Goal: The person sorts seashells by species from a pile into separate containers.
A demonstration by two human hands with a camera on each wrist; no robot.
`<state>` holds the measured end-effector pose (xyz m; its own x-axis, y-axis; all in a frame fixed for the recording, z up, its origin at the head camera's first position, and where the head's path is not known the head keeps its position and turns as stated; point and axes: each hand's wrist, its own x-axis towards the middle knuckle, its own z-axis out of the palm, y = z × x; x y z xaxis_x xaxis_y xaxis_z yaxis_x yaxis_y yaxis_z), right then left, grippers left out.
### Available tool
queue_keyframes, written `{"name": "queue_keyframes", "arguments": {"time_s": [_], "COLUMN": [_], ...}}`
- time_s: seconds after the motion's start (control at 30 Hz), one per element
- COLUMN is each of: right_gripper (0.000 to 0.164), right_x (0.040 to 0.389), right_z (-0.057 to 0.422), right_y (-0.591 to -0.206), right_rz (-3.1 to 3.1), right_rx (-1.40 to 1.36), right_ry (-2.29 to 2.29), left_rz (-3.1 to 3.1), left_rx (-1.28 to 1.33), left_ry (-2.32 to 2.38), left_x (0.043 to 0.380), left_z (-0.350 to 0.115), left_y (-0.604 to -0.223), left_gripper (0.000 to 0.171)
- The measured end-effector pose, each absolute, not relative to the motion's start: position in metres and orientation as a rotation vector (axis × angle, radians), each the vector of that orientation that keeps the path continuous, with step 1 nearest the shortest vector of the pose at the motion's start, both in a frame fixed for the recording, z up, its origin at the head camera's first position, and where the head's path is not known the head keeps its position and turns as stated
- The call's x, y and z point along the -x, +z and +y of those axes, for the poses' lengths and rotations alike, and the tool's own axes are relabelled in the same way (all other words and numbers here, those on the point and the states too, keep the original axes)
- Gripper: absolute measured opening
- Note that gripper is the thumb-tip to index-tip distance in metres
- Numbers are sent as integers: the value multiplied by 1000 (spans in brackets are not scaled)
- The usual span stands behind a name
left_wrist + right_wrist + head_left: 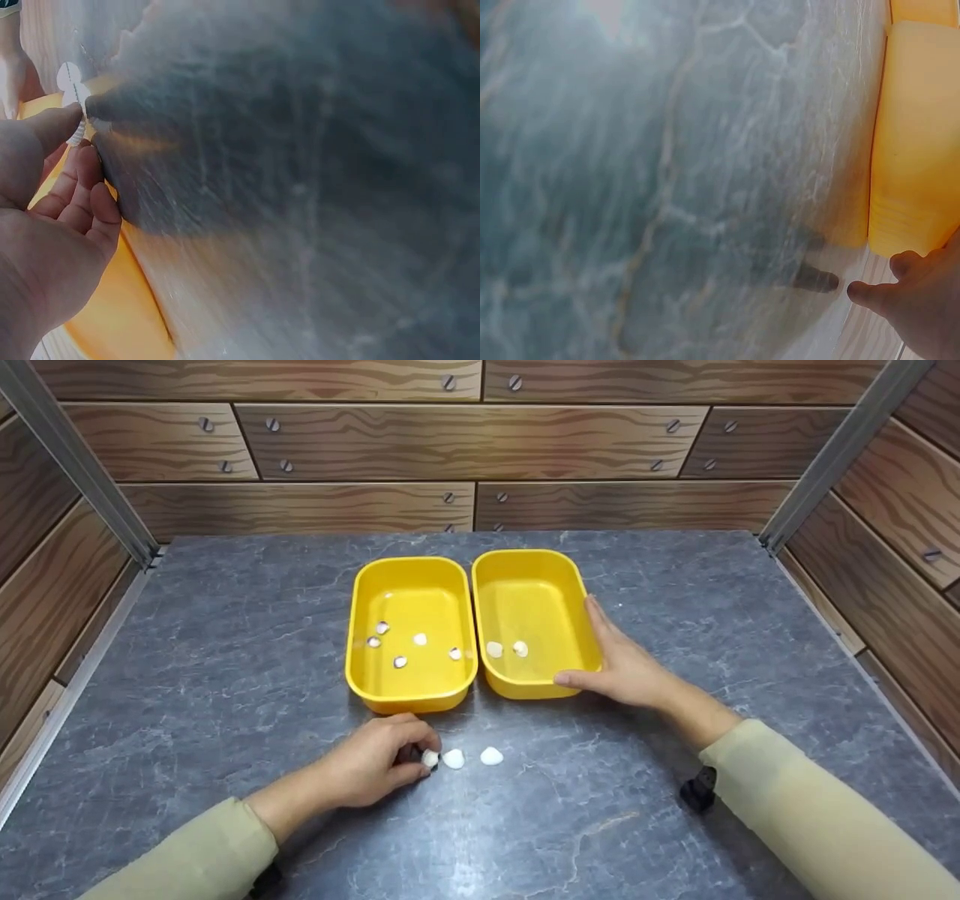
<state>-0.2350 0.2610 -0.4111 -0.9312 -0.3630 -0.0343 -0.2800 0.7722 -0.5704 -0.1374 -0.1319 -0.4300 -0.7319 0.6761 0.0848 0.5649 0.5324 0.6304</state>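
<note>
On the table, my left hand (379,761) pinches a small white seashell (430,759) between thumb and fingers; the left wrist view shows this ribbed shell (77,135) at the fingertips. To its right lie two more white shells, one close by (454,759) and one farther off (491,756). My right hand (626,664) rests against the right yellow container (529,690), thumb at its near rim and fingers along its right side. Inside that container sit two pale shells (520,649). The left yellow container (411,703) holds several small shells, some white and some dark-marked (400,662).
Both containers stand side by side on a grey marble-patterned table (247,660). Wood-patterned panels (472,442) enclose the back and sides, with metal posts (82,457) at the corners. A dark band (699,789) shows at the right wrist.
</note>
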Motion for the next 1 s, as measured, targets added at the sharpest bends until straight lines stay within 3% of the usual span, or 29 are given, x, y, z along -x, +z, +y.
{"name": "queue_keyframes", "arguments": {"time_s": [0.53,1.0], "right_gripper": [131,131], "right_x": [235,235], "right_z": [261,261], "right_y": [-412,-412], "right_rz": [2823,2812], "right_rx": [528,527], "right_ry": [-881,-896], "left_rz": [2570,2643], "left_rx": [-1100,-1213], "left_ry": [1025,1132], "left_x": [137,153], "left_z": [-132,-107], "left_y": [-425,-362], "left_gripper": [17,15]}}
